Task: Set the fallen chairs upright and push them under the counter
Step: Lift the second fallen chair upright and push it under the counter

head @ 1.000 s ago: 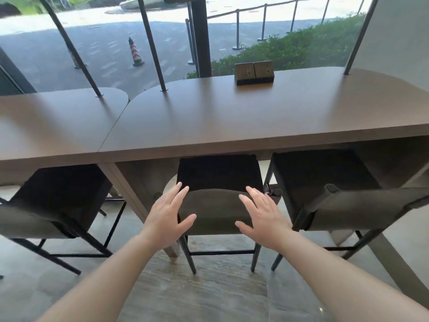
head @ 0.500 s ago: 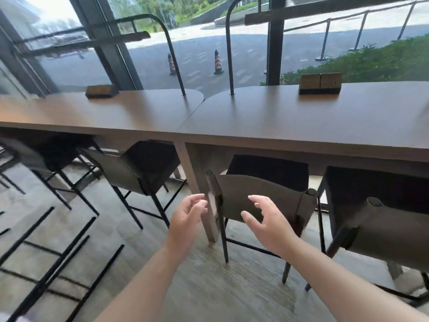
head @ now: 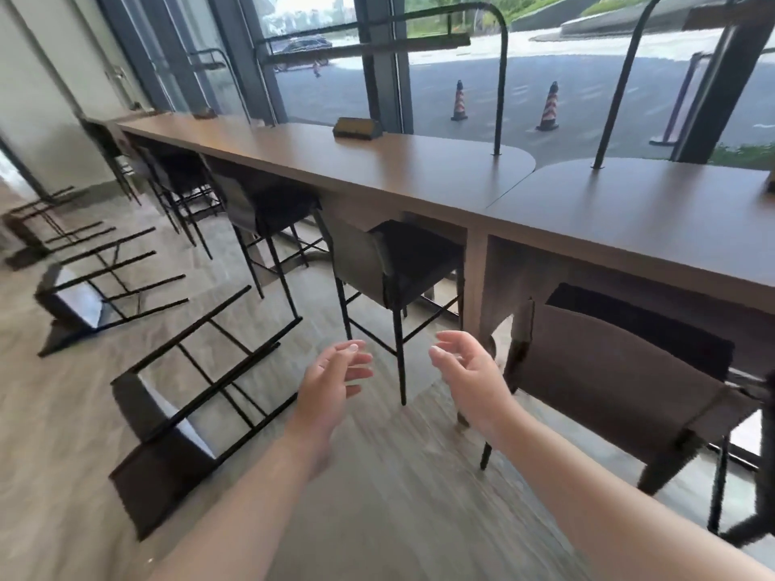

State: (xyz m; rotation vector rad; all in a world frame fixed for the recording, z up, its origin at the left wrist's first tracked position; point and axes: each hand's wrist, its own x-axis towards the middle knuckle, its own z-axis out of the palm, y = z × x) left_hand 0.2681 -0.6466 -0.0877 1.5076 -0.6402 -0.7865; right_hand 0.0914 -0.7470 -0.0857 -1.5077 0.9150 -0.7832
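Observation:
A long brown counter (head: pixel 419 169) runs along the window. Several upright dark stools stand tucked under it, the nearest one (head: pixel 620 371) at my right and another (head: pixel 390 266) straight ahead. On the floor to my left lie fallen stools with their black legs pointing toward the counter: the nearest (head: pixel 167 421), a second (head: pixel 79 304) beyond it, and a third (head: pixel 37 228) farther off. My left hand (head: pixel 335 375) and my right hand (head: pixel 465 371) hover empty in mid-air with fingers apart, touching nothing.
Curved black metal posts (head: pixel 501 77) rise from the counter top. A small wooden box (head: pixel 356 128) sits on the counter. Glass windows back the counter; traffic cones (head: pixel 547 106) stand outside. The wood-look floor (head: pixel 398 496) stretches in front of me.
My view has swung left, bringing the fallen stools into sight. Both hands have come off the back of the stool they were pushing and now hang free.

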